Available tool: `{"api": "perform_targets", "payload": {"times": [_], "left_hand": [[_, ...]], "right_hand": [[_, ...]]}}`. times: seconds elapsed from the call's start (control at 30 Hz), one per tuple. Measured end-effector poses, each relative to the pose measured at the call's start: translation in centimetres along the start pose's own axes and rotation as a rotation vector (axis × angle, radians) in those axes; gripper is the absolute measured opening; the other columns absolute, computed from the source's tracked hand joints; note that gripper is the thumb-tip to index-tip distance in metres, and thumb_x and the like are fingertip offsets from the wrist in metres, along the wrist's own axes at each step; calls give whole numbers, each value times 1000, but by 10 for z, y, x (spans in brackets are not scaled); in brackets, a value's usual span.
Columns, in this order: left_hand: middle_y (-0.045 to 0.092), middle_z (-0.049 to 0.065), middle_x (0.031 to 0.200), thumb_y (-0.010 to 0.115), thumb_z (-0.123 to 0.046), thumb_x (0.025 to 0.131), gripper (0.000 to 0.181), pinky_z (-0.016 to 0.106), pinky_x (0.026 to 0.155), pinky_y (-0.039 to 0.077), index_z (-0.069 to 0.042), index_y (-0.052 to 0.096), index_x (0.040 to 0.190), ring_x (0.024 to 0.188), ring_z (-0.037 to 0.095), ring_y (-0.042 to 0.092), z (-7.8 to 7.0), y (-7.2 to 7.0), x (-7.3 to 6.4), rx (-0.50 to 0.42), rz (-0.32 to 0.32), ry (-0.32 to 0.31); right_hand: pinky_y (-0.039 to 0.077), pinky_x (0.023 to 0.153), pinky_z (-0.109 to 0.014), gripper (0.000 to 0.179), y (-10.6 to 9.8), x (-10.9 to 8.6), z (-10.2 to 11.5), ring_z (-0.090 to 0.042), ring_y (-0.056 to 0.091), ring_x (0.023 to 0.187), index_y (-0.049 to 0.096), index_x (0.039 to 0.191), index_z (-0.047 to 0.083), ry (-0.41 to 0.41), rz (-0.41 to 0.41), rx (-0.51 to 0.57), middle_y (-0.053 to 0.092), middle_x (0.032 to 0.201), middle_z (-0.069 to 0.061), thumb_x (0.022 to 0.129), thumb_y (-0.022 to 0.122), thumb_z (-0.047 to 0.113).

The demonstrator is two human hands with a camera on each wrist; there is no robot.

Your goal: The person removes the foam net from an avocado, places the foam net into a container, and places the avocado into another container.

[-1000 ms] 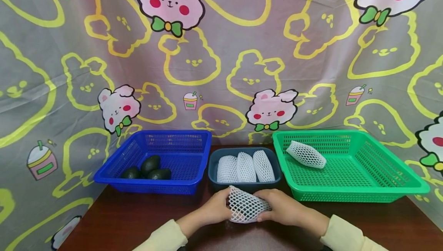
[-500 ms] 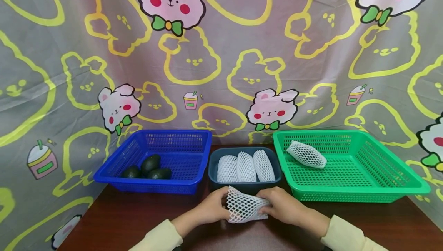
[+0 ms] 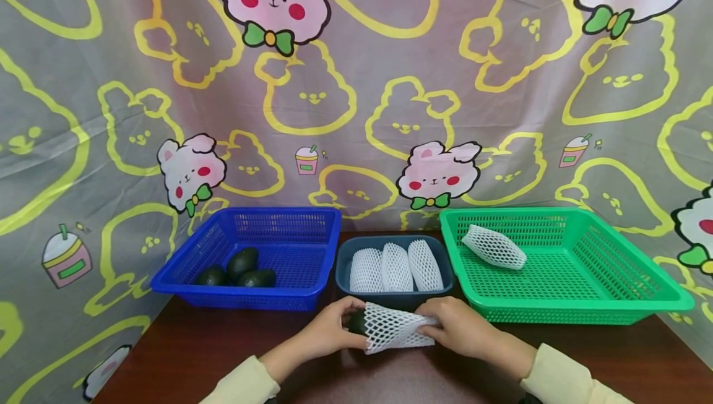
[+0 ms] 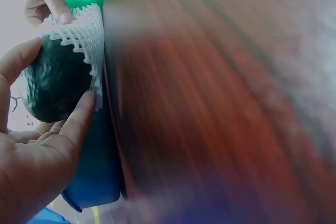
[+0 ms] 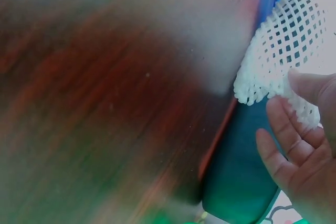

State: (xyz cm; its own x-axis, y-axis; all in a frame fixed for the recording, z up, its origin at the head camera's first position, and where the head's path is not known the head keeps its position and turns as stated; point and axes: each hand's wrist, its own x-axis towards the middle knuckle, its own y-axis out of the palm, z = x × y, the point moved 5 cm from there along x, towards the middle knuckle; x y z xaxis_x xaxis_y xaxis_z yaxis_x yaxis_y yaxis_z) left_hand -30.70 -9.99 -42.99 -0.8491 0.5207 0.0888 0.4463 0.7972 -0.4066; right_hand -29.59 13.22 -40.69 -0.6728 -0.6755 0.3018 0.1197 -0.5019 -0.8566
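My left hand [image 3: 325, 331] grips a dark green avocado [image 4: 55, 80] between thumb and fingers, low over the table's near side. The avocado's right part sits inside a white foam net sleeve [image 3: 392, 330]; its left end is bare. On the sleeve's other end my right hand [image 3: 461, 335] pinches the mesh between thumb and fingers. In the right wrist view, that end of the sleeve [image 5: 286, 40] hangs slack past the thumb. The left wrist view shows the mesh edge lying across the avocado's upper side.
A blue basket [image 3: 245, 299] at left holds several avocados [image 3: 242, 263]. Behind my hands, a dark blue tub [image 3: 392, 298] contains white foam net sleeves [image 3: 397, 268]. To the right, a green basket [image 3: 557, 305] has one net-covered piece [image 3: 494, 247]. A patterned cloth hangs behind.
My left hand has shifted slightly left, and the avocado's bare end now shows between it and the sleeve. My right hand keeps its hold on the sleeve's far end.
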Motion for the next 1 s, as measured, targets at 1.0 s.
{"api": "perform_targets", "payload": {"times": [1.0], "left_hand": [[60, 11, 110, 82, -5, 73, 55, 31, 82, 54, 4, 53, 119, 101, 22, 62, -9, -9, -13, -80, -5, -15]], "right_hand": [[45, 56, -25, 18, 1, 29, 27, 0, 52, 63, 64, 79, 19, 19, 70, -170, 58, 71, 16, 77, 82, 21]]}}
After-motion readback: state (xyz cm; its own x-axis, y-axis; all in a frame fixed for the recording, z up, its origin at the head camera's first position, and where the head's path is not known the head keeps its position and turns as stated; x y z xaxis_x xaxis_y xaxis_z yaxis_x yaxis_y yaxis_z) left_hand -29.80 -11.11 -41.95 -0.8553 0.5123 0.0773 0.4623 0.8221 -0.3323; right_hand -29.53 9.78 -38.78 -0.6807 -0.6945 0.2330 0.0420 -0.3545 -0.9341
